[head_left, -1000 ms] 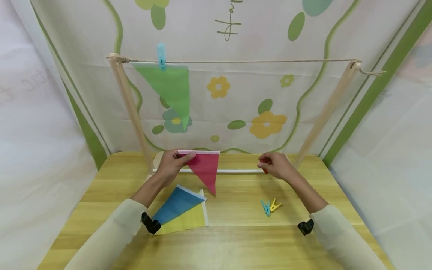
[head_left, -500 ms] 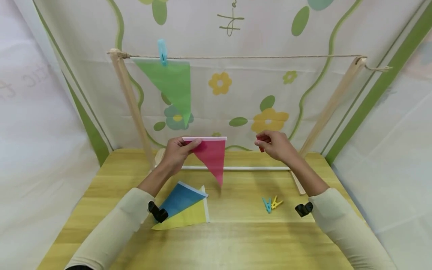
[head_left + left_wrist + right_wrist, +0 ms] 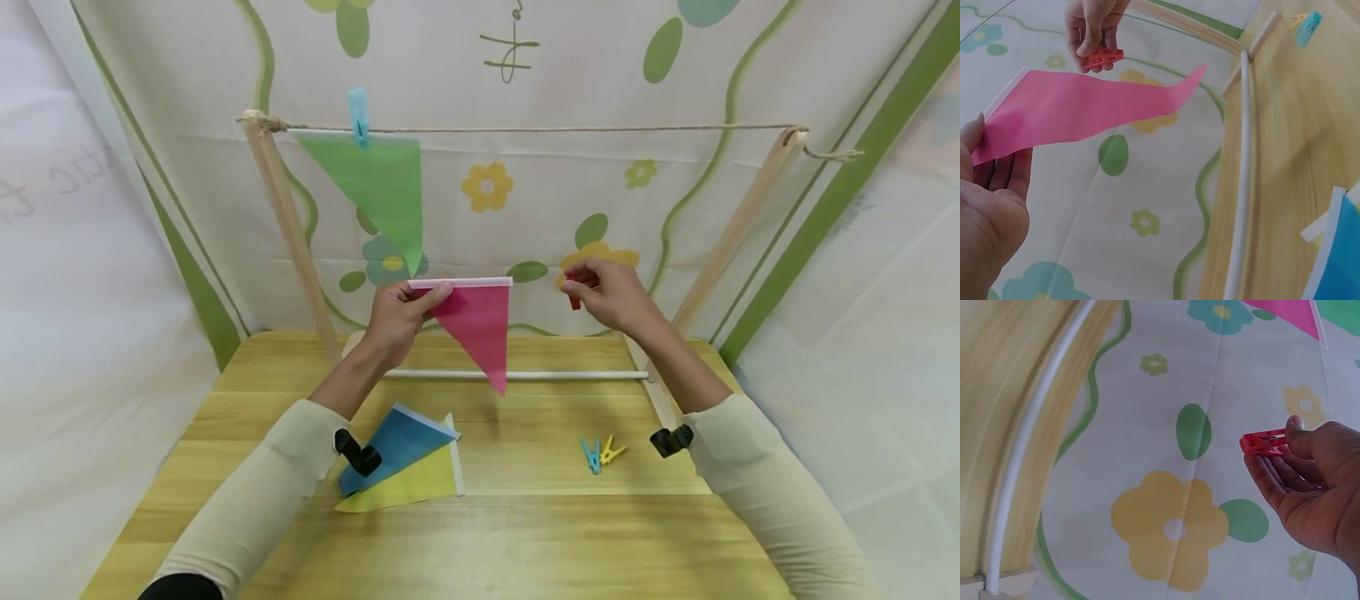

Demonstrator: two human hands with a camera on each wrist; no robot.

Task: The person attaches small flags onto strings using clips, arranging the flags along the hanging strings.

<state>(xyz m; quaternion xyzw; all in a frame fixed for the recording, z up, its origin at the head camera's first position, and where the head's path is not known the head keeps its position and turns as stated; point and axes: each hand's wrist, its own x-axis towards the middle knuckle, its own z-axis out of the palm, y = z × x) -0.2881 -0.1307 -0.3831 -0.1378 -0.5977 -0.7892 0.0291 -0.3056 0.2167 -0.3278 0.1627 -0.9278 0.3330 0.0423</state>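
Observation:
My left hand (image 3: 397,321) pinches a pink triangular pennant (image 3: 480,325) by the left end of its white top band. The pennant hangs point down in the air, below the twine (image 3: 570,129). Off to the right, my right hand (image 3: 611,292) holds a small red clothespin (image 3: 1263,442) between thumb and fingers. In the left wrist view the red clothespin shows behind the pennant's far edge. A green pennant (image 3: 386,187) hangs at the twine's left end under a light blue clothespin (image 3: 359,117).
Two wooden posts (image 3: 288,225) carry the twine, with a white rod (image 3: 555,375) between their feet. On the wooden table (image 3: 525,542) lie a blue pennant (image 3: 401,446), a yellow pennant (image 3: 420,483), a blue clothespin (image 3: 591,457) and a yellow clothespin (image 3: 611,451).
Both hands have risen from near the tabletop toward the twine. The pink pennant and the red clothespin have come up with them, the pennant also slightly to the right.

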